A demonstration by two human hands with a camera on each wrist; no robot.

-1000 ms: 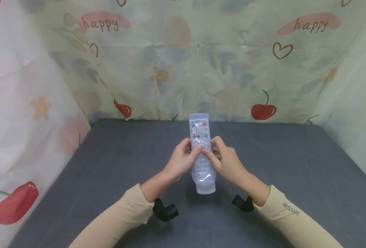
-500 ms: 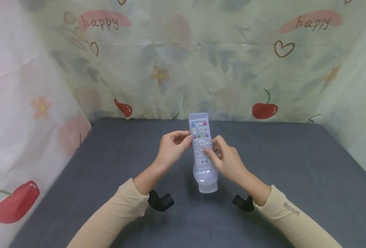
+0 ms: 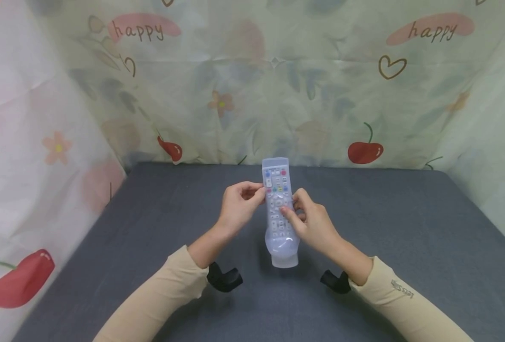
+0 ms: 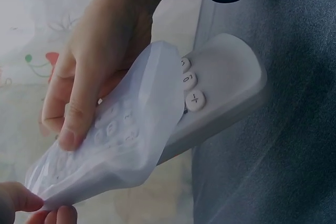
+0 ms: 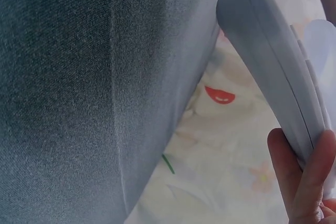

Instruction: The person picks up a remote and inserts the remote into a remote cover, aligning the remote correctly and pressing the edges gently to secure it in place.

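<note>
A pale grey remote control (image 4: 220, 66) with round buttons is partly covered by a translucent soft sleeve (image 3: 283, 244). The sleeve bulges loosely near the remote's lower end, which sticks out bare in the wrist views. My left hand (image 3: 240, 205) pinches the sleeve's left edge between thumb and fingers, about a third of the way down. On the other side, my right hand (image 3: 315, 221) grips the remote through the sleeve, its thumb lying across the front. The right fingers behind the remote are partly hidden in the head view.
The remote is held above a dark grey cloth-covered table (image 3: 149, 199). A printed curtain (image 3: 273, 104) with cherries hangs behind and along the left side. Black straps or mounts (image 3: 224, 279) show beneath both wrists.
My left thumb has left the sleeve's front, and that hand has shifted up and left to pinch the edge. The right hand stays almost in place; the remote's lower end shifts slightly.
</note>
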